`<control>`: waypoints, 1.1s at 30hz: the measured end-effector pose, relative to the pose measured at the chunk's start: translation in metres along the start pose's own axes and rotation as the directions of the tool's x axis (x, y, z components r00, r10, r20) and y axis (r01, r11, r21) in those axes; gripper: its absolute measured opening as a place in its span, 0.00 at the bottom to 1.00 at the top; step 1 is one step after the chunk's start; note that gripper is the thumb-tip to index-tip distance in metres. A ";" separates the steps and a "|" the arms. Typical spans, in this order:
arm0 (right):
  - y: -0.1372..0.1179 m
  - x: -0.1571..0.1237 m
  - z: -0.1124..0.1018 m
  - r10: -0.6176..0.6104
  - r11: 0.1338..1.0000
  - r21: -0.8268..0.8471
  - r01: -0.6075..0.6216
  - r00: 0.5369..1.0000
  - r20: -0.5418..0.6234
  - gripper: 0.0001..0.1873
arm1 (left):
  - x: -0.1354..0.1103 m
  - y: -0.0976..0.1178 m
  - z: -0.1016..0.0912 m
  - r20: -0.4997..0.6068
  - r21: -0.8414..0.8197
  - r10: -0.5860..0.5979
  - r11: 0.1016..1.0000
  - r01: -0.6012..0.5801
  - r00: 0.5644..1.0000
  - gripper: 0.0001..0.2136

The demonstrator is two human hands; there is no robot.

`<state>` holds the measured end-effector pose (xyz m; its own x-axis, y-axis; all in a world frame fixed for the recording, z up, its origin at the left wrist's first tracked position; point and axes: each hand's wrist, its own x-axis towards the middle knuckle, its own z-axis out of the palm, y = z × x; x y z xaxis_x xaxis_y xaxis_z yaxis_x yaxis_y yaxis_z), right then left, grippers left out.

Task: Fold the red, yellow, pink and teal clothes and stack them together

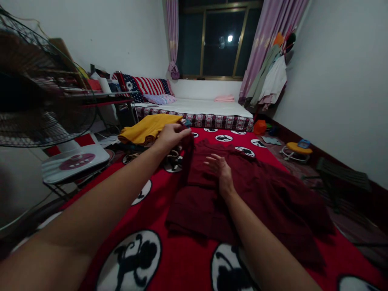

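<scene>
A dark maroon garment (266,194) lies spread on a red blanket (182,258) printed with black-and-white round cartoon patches. My left hand (172,135) pinches a corner of the maroon garment and lifts it up off the blanket at the far left. My right hand (220,171) lies flat on the garment's middle, fingers spread and holding nothing. A folded yellow cloth (148,127) sits on the blanket just left of my left hand.
A standing fan (39,93) and a white scale-like device (74,161) stand at the left. A mattress (206,109) with pillows lies under the dark window. Clothes hang at the right wall; a small yellow stool (298,149) and toys lie on the floor.
</scene>
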<state>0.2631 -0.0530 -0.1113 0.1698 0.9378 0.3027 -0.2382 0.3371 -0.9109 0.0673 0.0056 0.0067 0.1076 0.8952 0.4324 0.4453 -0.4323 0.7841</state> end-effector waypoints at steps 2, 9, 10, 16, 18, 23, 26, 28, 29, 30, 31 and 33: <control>-0.006 0.007 -0.014 0.222 0.949 0.245 -0.198 0.972 -0.074 0.33 | 0.003 0.020 0.038 0.193 -0.270 0.122 0.960 -0.066 0.974 0.19; -0.017 0.018 -0.049 0.450 0.838 0.483 -0.255 0.823 -0.347 0.11 | -0.023 -0.039 0.087 0.067 0.181 0.022 0.983 -0.034 0.997 0.12; -0.015 0.018 -0.048 0.441 0.853 0.461 -0.246 0.811 -0.385 0.08 | -0.026 -0.053 0.085 0.041 0.259 -0.027 0.966 0.015 0.999 0.13; -0.009 0.014 -0.038 0.339 0.921 0.333 -0.201 0.835 -0.434 0.13 | -0.028 -0.084 0.079 0.010 0.394 -0.154 0.909 0.138 0.988 0.19; -0.009 0.013 -0.038 0.320 0.932 0.300 -0.203 0.850 -0.419 0.13 | -0.023 -0.081 0.083 0.025 0.412 -0.160 0.901 0.136 0.987 0.20; -0.005 0.012 -0.041 0.278 0.959 0.165 -0.229 0.871 -0.405 0.15 | 0.002 -0.074 0.097 0.089 0.390 -0.111 0.918 0.068 0.990 0.18; -0.002 0.012 -0.042 0.272 0.961 0.163 -0.223 0.867 -0.417 0.14 | 0.004 -0.069 0.100 0.146 0.348 -0.071 0.937 0.016 0.987 0.17; -0.002 0.013 -0.041 0.287 0.953 0.221 -0.208 0.855 -0.432 0.13 | -0.007 -0.063 0.098 0.202 0.326 0.000 0.943 -0.067 0.979 0.19; -0.002 0.014 -0.041 0.302 0.945 0.256 -0.203 0.845 -0.442 0.12 | -0.017 -0.060 0.096 0.244 0.317 0.058 0.938 -0.136 0.968 0.23; -0.003 0.015 -0.041 0.316 0.936 0.290 -0.199 0.836 -0.448 0.12 | -0.028 -0.056 0.093 0.297 0.311 0.126 0.925 -0.221 0.947 0.27; -0.003 0.015 -0.041 0.331 0.927 0.318 -0.197 0.828 -0.453 0.11 | -0.039 -0.053 0.090 0.352 0.308 0.193 0.900 -0.308 0.916 0.31; -0.003 0.017 -0.041 0.357 0.911 0.360 -0.199 0.817 -0.453 0.10 | -0.060 -0.048 0.083 0.420 0.330 0.275 0.841 -0.428 0.865 0.35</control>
<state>0.3055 -0.0415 -0.1152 0.4865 0.8493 -0.2050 -0.5954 0.1506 -0.7892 0.1134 -0.0182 -0.0940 0.5892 0.7005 0.4026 0.6219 -0.7113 0.3275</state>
